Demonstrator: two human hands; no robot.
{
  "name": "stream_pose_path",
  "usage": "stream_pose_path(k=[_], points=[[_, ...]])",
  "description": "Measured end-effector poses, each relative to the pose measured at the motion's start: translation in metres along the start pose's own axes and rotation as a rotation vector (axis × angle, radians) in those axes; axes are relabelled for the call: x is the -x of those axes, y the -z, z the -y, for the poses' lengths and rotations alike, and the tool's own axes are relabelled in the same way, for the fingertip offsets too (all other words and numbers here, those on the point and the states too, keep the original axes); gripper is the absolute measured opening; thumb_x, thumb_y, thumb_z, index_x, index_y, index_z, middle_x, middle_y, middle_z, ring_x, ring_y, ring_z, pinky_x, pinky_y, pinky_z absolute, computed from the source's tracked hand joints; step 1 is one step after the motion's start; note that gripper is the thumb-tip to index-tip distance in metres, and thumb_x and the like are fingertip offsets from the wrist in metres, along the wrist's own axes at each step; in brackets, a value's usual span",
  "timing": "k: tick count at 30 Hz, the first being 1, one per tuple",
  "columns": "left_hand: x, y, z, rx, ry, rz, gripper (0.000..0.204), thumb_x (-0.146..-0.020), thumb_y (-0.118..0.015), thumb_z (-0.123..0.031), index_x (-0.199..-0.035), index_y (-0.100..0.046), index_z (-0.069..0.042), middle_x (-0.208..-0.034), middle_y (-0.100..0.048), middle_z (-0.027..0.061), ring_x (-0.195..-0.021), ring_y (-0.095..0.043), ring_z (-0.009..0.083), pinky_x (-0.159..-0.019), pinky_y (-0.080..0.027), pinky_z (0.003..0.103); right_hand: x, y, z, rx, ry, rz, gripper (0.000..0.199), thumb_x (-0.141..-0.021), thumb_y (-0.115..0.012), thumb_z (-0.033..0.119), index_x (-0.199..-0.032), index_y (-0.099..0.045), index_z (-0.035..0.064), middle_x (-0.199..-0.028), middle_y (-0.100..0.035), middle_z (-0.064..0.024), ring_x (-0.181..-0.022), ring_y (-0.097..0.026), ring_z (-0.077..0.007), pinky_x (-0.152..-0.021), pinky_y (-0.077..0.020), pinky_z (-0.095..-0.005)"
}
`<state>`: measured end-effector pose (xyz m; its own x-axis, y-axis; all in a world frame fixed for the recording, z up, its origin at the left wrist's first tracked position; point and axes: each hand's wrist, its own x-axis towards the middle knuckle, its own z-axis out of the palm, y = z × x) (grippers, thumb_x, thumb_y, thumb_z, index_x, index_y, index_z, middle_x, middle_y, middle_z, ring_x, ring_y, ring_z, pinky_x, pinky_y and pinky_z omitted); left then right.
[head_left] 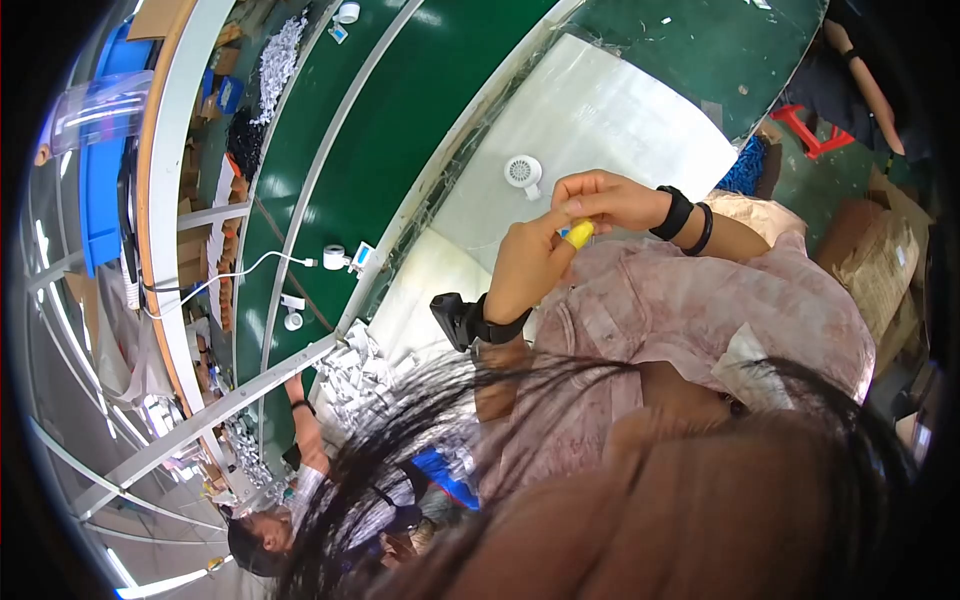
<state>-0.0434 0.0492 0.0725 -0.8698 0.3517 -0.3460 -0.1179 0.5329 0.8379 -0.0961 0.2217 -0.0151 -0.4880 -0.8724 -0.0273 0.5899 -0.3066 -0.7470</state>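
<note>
Dark hair (600, 480) strands nearest, draped below both wrists. Left hand (528, 265) and right hand (600, 200) pinched together on small yellow piece (578, 234), caught between fingertips of both. Beyond fingers: white round fan (523, 172) on pale mat (620, 110), untouched. Probably mid-handling; nothing set down yet.

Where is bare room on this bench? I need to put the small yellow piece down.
The white worktop is bare around the small round white fan. Both hands hold the yellow piece above its near edge. It is crowded by the heap of small white parts.
</note>
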Motion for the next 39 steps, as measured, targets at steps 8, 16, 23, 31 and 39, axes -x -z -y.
stream_pose_path(k=[8,16,23,31,39], points=[[0.019,-0.004,0.113,0.314,0.279,-0.378,0.029,-0.088,-0.048,-0.003,-0.115,-0.057,0.002,-0.066,-0.061,0.0068,-0.045,-0.049,0.0085,-0.042,-0.039,0.022,-0.029,0.052,-0.056,1.303,0.369,-0.294,0.011,-0.082,-0.06,0.013,-0.093,-0.062,0.0128,-0.091,-0.062,-0.0053,-0.087,-0.059,-0.0233,-0.076,-0.0466,-0.0357],[0.016,-0.045,0.176,0.499,0.572,-0.237,0.032,-0.088,-0.048,-0.013,-0.115,-0.055,0.003,-0.074,-0.066,0.0116,-0.048,-0.056,0.0137,-0.043,-0.046,0.025,-0.062,0.088,-0.073,1.928,0.559,0.159,0.017,-0.076,-0.059,0.014,-0.091,-0.064,0.0094,-0.116,-0.055,-0.0072,-0.126,-0.04,-0.0296,-0.107,-0.0307,-0.0422],[-0.002,-0.063,0.2,0.322,0.606,-0.259,0.032,-0.091,-0.041,-0.025,-0.107,-0.056,-0.001,-0.082,-0.065,0.01,-0.064,-0.062,0.0188,-0.049,-0.048,0.032,-0.081,0.078,-0.058,1.729,0.443,0.394,0.016,-0.069,-0.068,0.019,-0.081,-0.064,0.0107,-0.104,-0.058,-0.0054,-0.126,-0.04,-0.0289,-0.104,-0.0306,-0.0448],[0.0,-0.055,0.188,0.872,0.356,-0.295,0.043,-0.095,-0.049,-0.031,-0.131,-0.042,-0.006,-0.122,-0.054,0.0072,-0.111,-0.055,0.0179,-0.087,-0.048,0.032,-0.062,0.059,-0.056,1.247,0.26,0.195,0.026,-0.071,-0.076,0.027,-0.078,-0.059,0.0095,-0.083,-0.062,-0.0057,-0.092,-0.06,-0.0249,-0.077,-0.0435,-0.0347],[-0.014,-0.054,0.183,0.744,0.145,-0.359,0.053,-0.092,-0.057,-0.024,-0.137,-0.037,-0.003,-0.12,-0.053,0.0071,-0.102,-0.054,0.0148,-0.09,-0.044,0.029,-0.045,0.046,-0.041,0.848,0.077,0.207,0.027,-0.075,-0.076,0.023,-0.079,-0.057,0.0041,-0.065,-0.055,-0.003,-0.058,-0.052,-0.0133,-0.055,-0.04,-0.028]])
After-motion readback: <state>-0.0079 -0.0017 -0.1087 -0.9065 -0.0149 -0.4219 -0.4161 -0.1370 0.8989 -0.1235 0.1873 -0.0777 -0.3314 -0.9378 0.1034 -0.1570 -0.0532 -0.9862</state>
